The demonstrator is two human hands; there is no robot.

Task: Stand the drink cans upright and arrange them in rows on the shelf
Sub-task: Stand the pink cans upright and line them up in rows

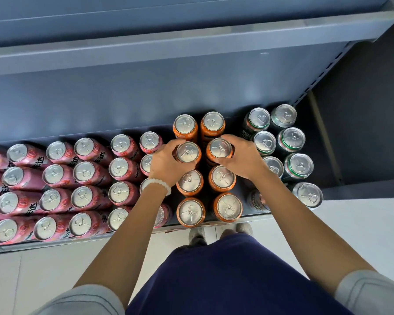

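Two orange cans in play at once. The left orange can [188,153] and the right orange can [219,148] both stand upright, second from the back in a pair of orange rows, four deep, on the bottom shelf [243,215]. The left hand [166,164] wraps round the left can from its outer side, fingers curled over the far rim and thumb on the near side. The right hand [241,159] mirrors it on the right can, so each hand is closed round its own can.

Both look set down or very nearly so; whether their bases are fully on the shelf cannot be told from above. The sensible play is to nudge, not lift: slide each can square into its file, so the lids line up with the back pair [198,127] and the two pairs in front [206,181]. There is a dark gap between the two orange rows, and it wants to stay even from back to front.

Watch the knuckles. The pink cans [121,168] sit just beside the left wrist, and the bead bracelet [158,185] hangs over them. The green cans [265,142] are close on the right. Release straight upward, opening the fingers first, and nothing gets dragged off line.

From this angle every can seems upright and in rows, so the job looks close to finished.
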